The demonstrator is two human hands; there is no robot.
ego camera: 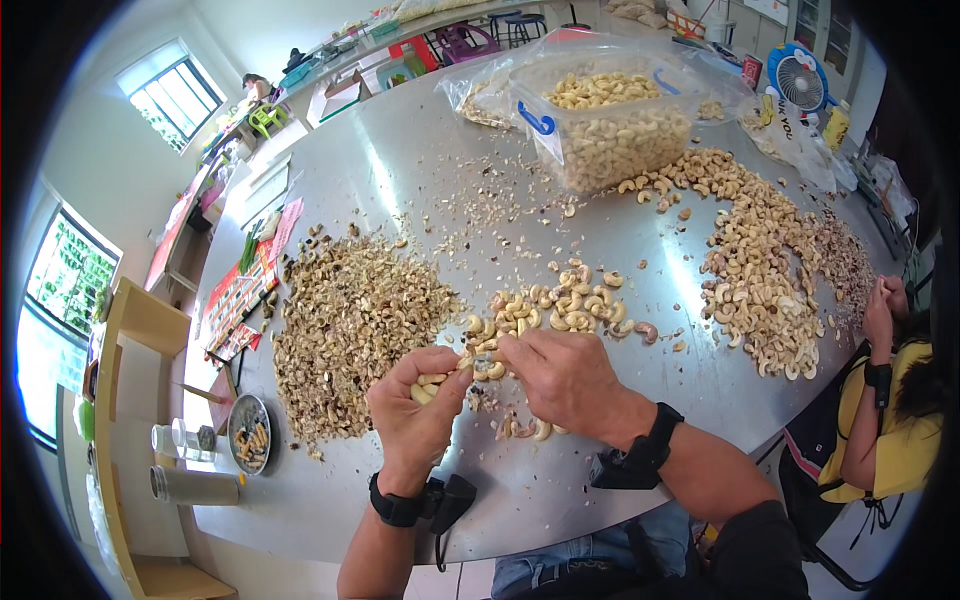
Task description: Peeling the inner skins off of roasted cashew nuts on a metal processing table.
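Note:
My left hand (411, 420) holds several pale cashew nuts (425, 390) in its curled fingers, with one nut pinched at the thumb and fingertip. My right hand (577, 382) reaches in from the other side with its fingertips drawn together, close to that nut. Between the hands a small greyish thing shows, perhaps a blade in the right fingers; I cannot tell. Under and beyond the hands lies a loose pile of cashew nuts (574, 304), some with reddish skin. To the left spreads a large heap of broken shells and skins (352, 337).
A clear plastic bin (622, 146) of cashews stands at the back of the metal table (337, 180). A long cashew heap (757, 300) curves along the right, near another person's hands (881, 311). A metal dish with cigarette butts (251, 435) and a metal cup (195, 486) sit at left.

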